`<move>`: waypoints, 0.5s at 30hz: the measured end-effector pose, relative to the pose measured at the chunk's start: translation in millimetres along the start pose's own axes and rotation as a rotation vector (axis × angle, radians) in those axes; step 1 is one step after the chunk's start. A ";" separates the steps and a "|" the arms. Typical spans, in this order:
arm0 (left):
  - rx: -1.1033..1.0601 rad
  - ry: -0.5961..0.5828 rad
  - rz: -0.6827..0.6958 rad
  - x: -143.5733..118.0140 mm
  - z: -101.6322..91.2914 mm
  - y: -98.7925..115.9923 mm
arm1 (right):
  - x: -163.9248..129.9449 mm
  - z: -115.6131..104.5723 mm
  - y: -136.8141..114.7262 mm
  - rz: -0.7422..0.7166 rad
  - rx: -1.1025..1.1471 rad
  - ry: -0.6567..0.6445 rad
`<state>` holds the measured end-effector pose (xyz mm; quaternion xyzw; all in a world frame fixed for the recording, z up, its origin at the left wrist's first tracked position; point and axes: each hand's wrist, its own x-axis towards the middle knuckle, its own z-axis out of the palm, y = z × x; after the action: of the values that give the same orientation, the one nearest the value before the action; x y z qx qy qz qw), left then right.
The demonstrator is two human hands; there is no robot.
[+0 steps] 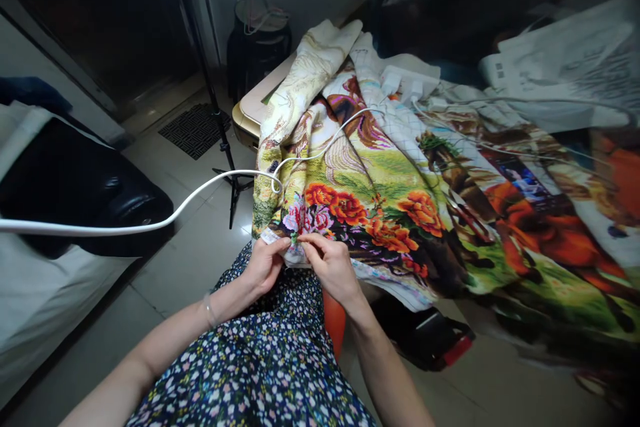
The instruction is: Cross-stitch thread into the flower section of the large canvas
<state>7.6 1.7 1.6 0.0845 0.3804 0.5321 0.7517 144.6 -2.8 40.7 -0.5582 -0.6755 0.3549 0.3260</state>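
Large cross-stitch cloth with orange and pink flowers, green ground and brown horses [400,214] is draped over the lap and off to the right, folded in ridges, bottom edge white and unstitched. Both hands work its near edge, just below the pink flowers. Left hand [265,264] grips the cloth edge, fingers curled shut on it. Right hand [330,264] has thumb and forefinger pressed together, pinching at a small green bit of thread [294,238] right at the cloth; hands nearly touching each other.

Around: white cable [125,226] runs in from the left edge, loops over the cloth top near the hands and goes on across it to the right. Black tripod stand [220,127] on the tiled floor behind. Black leather bag [75,187] on a pale surface at left. Dark round bin [257,47] at the back wall, printed paper sheets [565,67] top right. Floral navy dress [260,374] covers the lap.

Needle not resolvable, too small. What's pinched beyond the green bit: cannot tell. Cloth's right end runs out of frame, dark and blurred. Red-black object [440,344] under the cloth mostly hidden
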 end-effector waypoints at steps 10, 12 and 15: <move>-0.002 0.016 -0.010 0.7 -1.0 -1.2 | 2.2 4.2 -1.8 0.020 -0.069 0.024; -0.005 0.018 -0.012 0.7 -0.9 -1.1 | 2.9 4.4 -1.4 0.011 -0.075 0.023; -0.015 0.022 -0.012 0.7 -0.7 -1.1 | 3.7 4.4 -0.5 -0.003 -0.103 0.016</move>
<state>8.1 1.6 0.2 0.0707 0.3849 0.5311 0.7515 140.0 0.3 38.9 -0.5759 -0.6911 0.3148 0.3028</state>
